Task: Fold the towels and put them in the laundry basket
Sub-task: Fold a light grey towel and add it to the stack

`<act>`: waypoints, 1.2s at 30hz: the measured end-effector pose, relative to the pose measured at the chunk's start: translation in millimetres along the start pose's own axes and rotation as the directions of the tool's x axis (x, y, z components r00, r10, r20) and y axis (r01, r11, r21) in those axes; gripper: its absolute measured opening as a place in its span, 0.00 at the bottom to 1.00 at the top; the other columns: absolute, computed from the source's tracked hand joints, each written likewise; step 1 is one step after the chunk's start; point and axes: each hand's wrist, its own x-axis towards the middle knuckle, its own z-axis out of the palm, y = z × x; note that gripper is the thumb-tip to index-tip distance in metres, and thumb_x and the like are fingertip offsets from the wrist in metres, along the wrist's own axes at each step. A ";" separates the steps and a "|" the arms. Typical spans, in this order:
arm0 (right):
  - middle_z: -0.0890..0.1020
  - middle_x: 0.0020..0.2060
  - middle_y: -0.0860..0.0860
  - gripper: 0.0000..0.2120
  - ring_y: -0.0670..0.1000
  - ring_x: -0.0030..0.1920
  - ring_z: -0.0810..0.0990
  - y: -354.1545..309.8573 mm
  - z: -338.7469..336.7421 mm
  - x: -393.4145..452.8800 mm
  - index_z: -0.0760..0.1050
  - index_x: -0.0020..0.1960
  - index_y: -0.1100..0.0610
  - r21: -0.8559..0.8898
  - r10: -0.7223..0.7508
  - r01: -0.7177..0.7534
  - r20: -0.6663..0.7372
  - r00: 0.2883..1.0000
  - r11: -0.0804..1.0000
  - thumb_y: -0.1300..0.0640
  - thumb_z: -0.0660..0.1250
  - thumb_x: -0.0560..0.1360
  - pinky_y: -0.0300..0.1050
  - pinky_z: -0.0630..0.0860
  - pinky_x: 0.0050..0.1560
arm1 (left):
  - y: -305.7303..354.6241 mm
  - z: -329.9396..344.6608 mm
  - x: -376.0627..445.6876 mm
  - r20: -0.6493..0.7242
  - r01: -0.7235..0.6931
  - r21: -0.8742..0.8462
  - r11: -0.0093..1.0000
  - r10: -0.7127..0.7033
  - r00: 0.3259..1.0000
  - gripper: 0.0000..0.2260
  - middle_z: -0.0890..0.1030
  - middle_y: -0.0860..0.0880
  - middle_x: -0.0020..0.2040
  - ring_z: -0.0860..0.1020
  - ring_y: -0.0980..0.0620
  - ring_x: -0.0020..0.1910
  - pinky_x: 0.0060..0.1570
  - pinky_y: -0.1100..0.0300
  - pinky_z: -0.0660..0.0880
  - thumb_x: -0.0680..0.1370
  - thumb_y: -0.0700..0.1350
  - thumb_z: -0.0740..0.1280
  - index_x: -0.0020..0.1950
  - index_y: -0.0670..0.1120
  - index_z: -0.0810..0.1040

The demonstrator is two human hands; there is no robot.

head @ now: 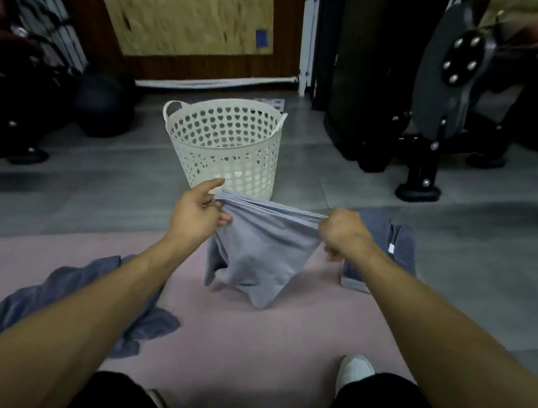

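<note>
Holding a light grey-blue cloth towel (259, 251) up by its top edge, I have it stretched between my two hands just in front of the white plastic laundry basket (224, 142) with its heart-shaped holes. My left hand (196, 215) pinches the bunched left end of that edge, thumb and fingers curled onto the fabric while the forefinger sticks out towards the basket. My right hand (344, 232) is curled tight round the right end of the edge. The top edge runs nearly level between them, gathered in thin folds, and the rest of the towel hangs down in loose points whose tips reach the pale pink mat (244, 337) on the nearer side of the basket.

The basket stands upright on the grey tiled floor (107, 191), beyond the far edge of the mat; something pale shows through the holes low in its wall, but I cannot tell what it is. To the right of the basket and nearer to me, a darker grey towel (399, 246) with a small white tag lies half on the mat, partly hidden behind my right hand. To the left of the basket and much nearer to me, a crumpled dark blue-grey towel (149, 323) lies unfolded on the mat under my left forearm. My white shoe (354, 370) rests on the mat.
</note>
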 end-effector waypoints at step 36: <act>0.77 0.40 0.51 0.04 0.52 0.42 0.74 5.8 -15.1 -74.6 0.72 0.41 0.56 0.121 -0.383 0.397 -0.119 0.916 0.910 0.58 0.61 0.74 0.45 0.68 0.38 | 32.3 -51.1 -92.7 0.234 0.049 0.300 0.953 -0.123 0.964 0.06 0.79 0.44 0.32 0.77 0.52 0.27 0.28 0.62 0.75 0.72 0.38 0.74 0.46 0.43 0.79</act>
